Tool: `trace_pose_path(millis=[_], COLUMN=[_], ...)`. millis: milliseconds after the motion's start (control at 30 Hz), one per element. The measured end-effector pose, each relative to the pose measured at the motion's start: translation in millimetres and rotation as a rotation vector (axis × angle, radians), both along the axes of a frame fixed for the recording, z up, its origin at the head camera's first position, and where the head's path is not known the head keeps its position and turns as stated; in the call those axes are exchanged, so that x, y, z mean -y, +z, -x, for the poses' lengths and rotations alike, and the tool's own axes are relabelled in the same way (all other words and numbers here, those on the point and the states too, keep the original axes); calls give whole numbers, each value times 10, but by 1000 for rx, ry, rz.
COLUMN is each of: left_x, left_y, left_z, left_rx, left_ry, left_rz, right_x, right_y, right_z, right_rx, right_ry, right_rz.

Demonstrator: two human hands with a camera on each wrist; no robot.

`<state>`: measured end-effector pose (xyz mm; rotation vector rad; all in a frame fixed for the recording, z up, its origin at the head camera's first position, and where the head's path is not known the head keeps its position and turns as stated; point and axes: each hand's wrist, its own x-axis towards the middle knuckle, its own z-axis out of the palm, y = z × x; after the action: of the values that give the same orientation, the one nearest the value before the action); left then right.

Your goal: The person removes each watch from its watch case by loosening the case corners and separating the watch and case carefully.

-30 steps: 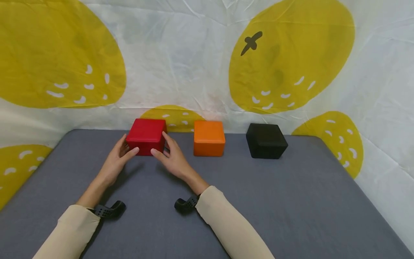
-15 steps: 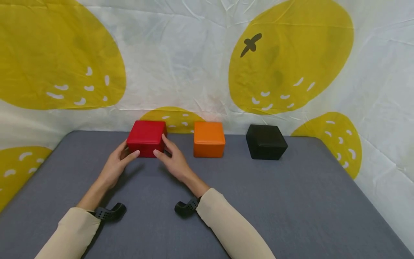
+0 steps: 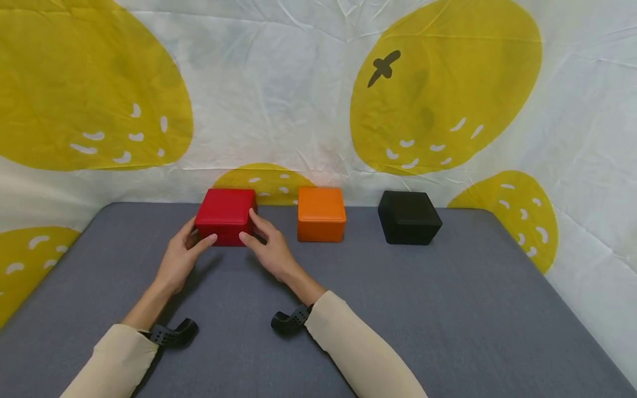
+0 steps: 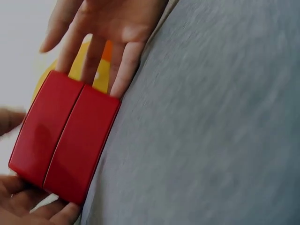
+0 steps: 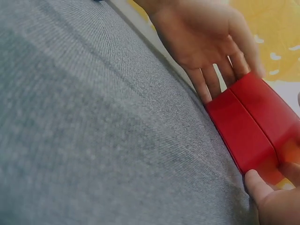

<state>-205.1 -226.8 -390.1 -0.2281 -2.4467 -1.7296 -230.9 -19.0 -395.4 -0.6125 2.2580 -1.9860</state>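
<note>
A red box (image 3: 226, 213) with a seam around its sides sits at the left of the table's far part, between both hands. My left hand (image 3: 180, 260) touches its left side with extended fingers, the thumb near the front face. On the right side rests my right hand (image 3: 271, 249), fingers reaching along the box and thumb by the front corner. The left wrist view shows the right hand's straight fingers (image 4: 124, 70) against the red box (image 4: 65, 136). In the right wrist view, the left hand's fingers (image 5: 201, 84) lie straight against the opposite side.
An orange box (image 3: 321, 215) stands right of the red box, and a black box (image 3: 410, 218) farther right. All three are on a grey cloth-covered table (image 3: 398, 320). Behind hangs a white curtain (image 3: 269, 83) with yellow fruit prints.
The red box has slid slightly toward me, past its earlier line with the orange box. My hands have closed in on its sides and moved back with it. The other boxes stay put.
</note>
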Motion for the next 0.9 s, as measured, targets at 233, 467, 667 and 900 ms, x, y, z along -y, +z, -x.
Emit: trace_pose_path(millis=[233, 467, 667, 900], left_x=[-57, -76, -72, -66], left_y=[-18, -17, -37, -16], left_z=[-30, -77, -133, -186], left_rx=[-24, -4, -13, -12], left_ry=[117, 148, 89, 65], left_rz=[-44, -56, -13, 35], right_x=[-46, -79, -108, -129], right_y=[18, 14, 14, 37], right_z=[-34, -86, -146, -195], right_rx=[30, 31, -3, -17], right_ry=[11, 30, 37, 56], right_rz=[0, 34, 27, 22])
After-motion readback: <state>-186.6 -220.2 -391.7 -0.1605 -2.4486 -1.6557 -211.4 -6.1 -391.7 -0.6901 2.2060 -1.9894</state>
